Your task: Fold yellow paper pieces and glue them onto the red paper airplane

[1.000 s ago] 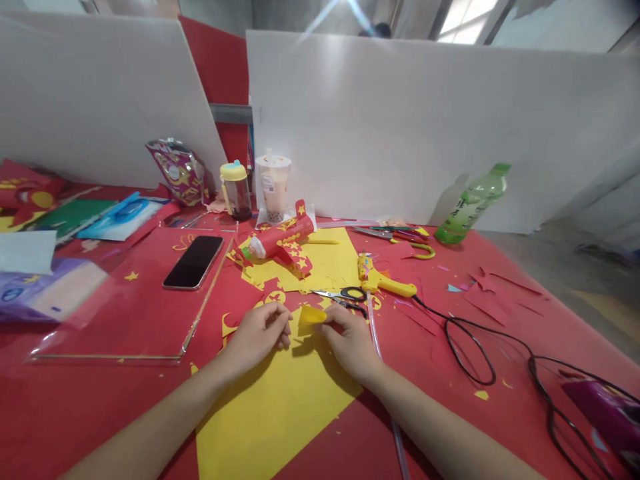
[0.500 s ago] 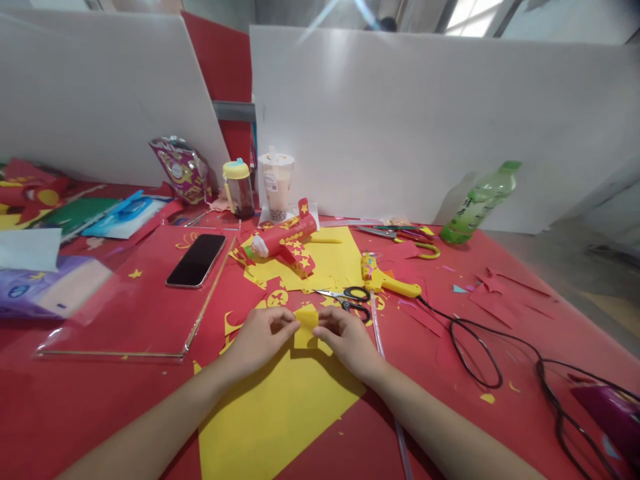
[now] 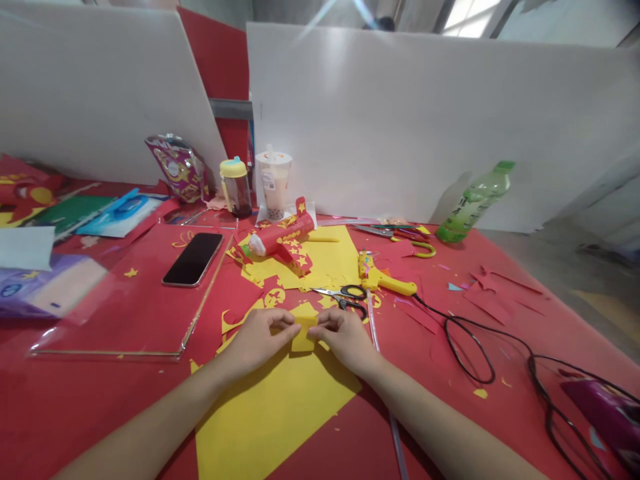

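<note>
Between my two hands is a small folded piece of yellow paper point(image 3: 303, 339). My left hand point(image 3: 263, 337) pinches its left edge with thumb and fingers. On the opposite edge, my right hand point(image 3: 346, 339) grips it the same way. Below them a large yellow paper sheet point(image 3: 270, 413) lies on the red table. Black-handled scissors point(image 3: 350, 293) rest just beyond my right hand, partly open. A yellow glue gun point(image 3: 387, 280) lies past them on its side. Further off, a red paper airplane model point(image 3: 283, 237) with yellow stars sits on another yellow sheet point(image 3: 340, 257).
A phone point(image 3: 194, 259) lies on a clear plastic sleeve at left. Behind stand a yellow-lidded bottle point(image 3: 235, 187), a milk tea cup point(image 3: 274, 187) and a snack bag point(image 3: 177, 167). At right are a leaning green bottle point(image 3: 475, 203), a black cord point(image 3: 470, 347) and paper scraps.
The thumb of my right hand has shifted left along the small yellow paper, which looks more folded over at its upper part. The whole view has moved slightly.
</note>
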`<state>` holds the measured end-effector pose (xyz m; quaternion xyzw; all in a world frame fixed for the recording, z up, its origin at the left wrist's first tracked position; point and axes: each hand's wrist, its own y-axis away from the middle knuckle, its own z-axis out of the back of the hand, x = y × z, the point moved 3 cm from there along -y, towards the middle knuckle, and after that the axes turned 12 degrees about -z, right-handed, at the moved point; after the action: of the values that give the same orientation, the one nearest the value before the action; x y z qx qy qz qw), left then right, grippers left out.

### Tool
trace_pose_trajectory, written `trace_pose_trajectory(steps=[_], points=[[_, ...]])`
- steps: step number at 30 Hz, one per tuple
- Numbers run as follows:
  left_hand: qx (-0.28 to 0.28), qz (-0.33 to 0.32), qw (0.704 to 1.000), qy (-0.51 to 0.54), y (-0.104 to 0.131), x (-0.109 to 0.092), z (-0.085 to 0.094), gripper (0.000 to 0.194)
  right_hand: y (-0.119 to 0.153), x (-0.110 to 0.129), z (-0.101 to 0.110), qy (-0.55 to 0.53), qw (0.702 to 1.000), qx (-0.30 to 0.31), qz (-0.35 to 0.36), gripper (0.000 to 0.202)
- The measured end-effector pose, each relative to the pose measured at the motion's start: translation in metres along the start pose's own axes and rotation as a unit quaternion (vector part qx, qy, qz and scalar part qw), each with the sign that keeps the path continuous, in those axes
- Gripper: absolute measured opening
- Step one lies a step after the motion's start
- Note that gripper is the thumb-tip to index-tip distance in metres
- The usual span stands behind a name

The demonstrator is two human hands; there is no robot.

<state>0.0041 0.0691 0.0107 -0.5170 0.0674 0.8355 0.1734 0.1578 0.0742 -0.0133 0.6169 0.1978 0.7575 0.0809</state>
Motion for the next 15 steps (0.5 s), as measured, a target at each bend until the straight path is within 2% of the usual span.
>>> trace_pose_trajectory(steps=[6, 13, 15], points=[[-0.007, -0.008, 1.0, -0.016, 0.0009, -0.0002, 0.0, 0.021, 0.005, 0.006, -0.0013, 0.041, 0.999, -0.018, 0.025, 0.011], [0.003, -0.026, 0.999, -0.04, 0.0024, -0.0018, -0.0001, 0.022, 0.008, 0.0095, 0.0003, 0.115, 0.986, -0.025, 0.117, 0.025], [0.002, -0.025, 0.999, -0.039, 0.0021, -0.0013, -0.0001, 0.023, 0.0079, 0.009, 0.0008, 0.119, 0.984, -0.031, 0.13, 0.019]])
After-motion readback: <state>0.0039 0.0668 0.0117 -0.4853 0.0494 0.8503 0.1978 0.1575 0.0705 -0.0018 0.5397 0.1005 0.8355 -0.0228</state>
